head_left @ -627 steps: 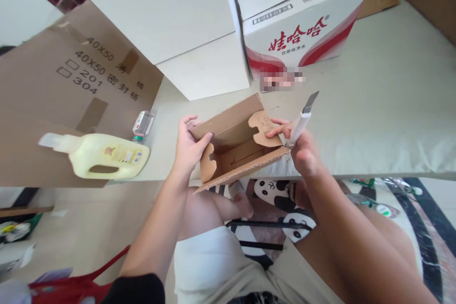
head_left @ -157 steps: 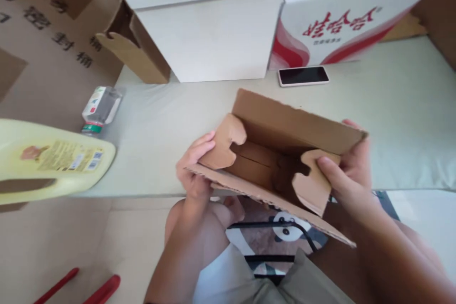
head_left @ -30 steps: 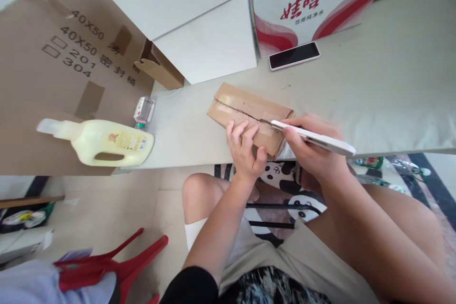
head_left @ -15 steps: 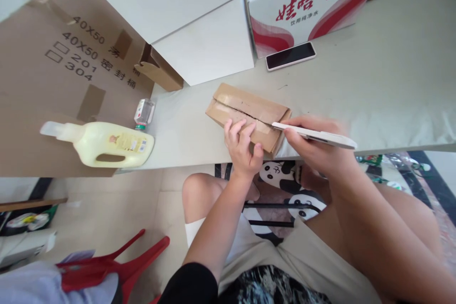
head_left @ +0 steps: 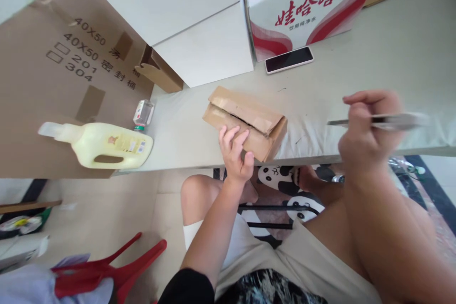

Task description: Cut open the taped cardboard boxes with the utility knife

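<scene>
A small brown cardboard box (head_left: 245, 121) lies slanted on the bench, its top seam parted and the flap edge near its right end slightly raised. My left hand (head_left: 235, 154) rests on the near side of the box, fingers spread against the cardboard. Away to the right of the box, my right hand (head_left: 370, 128) is closed around a utility knife (head_left: 395, 121) with a pale handle, blurred by motion. Its blade points left and is clear of the cardboard.
Behind the box lies a phone (head_left: 289, 60) before a white-and-red carton (head_left: 302, 14). At left are a pale yellow detergent bottle (head_left: 114, 145), a small clear bottle (head_left: 143, 113) and a large printed carton (head_left: 39, 95). A red chair (head_left: 117, 270) stands below left.
My right hand has lifted the utility knife off the box and moved right with it. The seam flap now stands more apart at the right end. My left hand stays on the box.
</scene>
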Motion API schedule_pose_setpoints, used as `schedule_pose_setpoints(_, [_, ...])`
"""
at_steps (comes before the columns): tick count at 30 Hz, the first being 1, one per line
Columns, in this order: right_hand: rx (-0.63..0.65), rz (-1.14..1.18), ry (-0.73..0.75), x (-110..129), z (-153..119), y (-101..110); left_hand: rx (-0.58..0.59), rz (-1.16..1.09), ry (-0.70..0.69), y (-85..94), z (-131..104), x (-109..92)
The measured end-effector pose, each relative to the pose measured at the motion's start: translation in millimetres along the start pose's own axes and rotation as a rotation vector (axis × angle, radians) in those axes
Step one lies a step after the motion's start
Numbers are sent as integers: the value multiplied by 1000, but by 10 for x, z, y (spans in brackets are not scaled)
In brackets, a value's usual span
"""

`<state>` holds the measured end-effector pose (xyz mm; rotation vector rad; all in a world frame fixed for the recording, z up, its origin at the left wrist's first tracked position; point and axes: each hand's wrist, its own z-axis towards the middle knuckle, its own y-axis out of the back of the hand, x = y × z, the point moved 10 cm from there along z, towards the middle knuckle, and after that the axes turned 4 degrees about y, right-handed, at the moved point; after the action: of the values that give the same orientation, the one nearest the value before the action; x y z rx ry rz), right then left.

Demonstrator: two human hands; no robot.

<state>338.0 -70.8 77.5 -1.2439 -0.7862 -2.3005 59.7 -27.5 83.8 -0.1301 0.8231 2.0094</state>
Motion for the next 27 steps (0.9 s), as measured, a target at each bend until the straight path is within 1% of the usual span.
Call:
schedule_pose_setpoints(1, [11, -68, -23, -54, 25, -22, 9, -2, 9, 42, -36, 38])
schedule_pose_setpoints(2, [76, -164, -49, -106, 44, -95, 25, -12, 23, 82, -78, 85])
schedule_pose_setpoints(3, [191, -274, -76, -164, 46, -215, 43, -33, 46, 125, -125, 142])
schedule_pose_setpoints(4, [332, -382, -102, -234, 22, -355, 63, -68, 84, 165, -175, 211])
schedule_pose_setpoints(5, [453, -483, -121, -303, -18, -472, 85, -116, 139, 199, -226, 294])
schedule_pose_setpoints(6, [551, -565, -133, -368, -65, -568, 97, -168, 204, 235, -277, 380])
schedule_pose_setpoints(7, [623, -620, -144, -429, -111, -647, 102, -221, 270, 266, -324, 462])
schedule_pose_setpoints(9, [696, -680, -133, -508, -181, -772, 71, -327, 401, 330, -398, 613])
schedule_pose_setpoints(11, [694, -681, -59, -494, -216, -875, -22, -438, 549, 400, -454, 775])
schedule_pose_setpoints(13, [678, -597, 43, -394, -254, -977, -126, -519, 676, 463, -496, 918])
schedule_pose_setpoints(15, [728, -432, 111, -270, -343, -1096, -175, -609, 815, 470, -548, 1049])
schedule_pose_setpoints(16, [781, -329, 127, -204, -408, -1161, -164, -672, 905, 434, -591, 1112])
schedule_pose_setpoints(19, [930, -48, 147, 11, -594, -1292, -66, -894, 1235, 256, -817, 1233])
schedule_pose_setpoints(20, [955, 24, 156, 82, -632, -1306, -49, -933, 1311, 230, -884, 1249])
schedule_pose_setpoints(21, [968, 87, 168, 149, -657, -1308, -52, -954, 1360, 230, -932, 1264])
schedule_pose_setpoints(22, [973, 139, 181, 207, -671, -1301, -77, -957, 1382, 252, -961, 1285])
schedule_pose_setpoints(24, [974, 217, 189, 277, -680, -1275, -143, -934, 1366, 317, -963, 1321])
schedule_pose_setpoints(27, [1002, 258, 138, 247, -703, -1260, -170, -880, 1312, 361, -902, 1329])
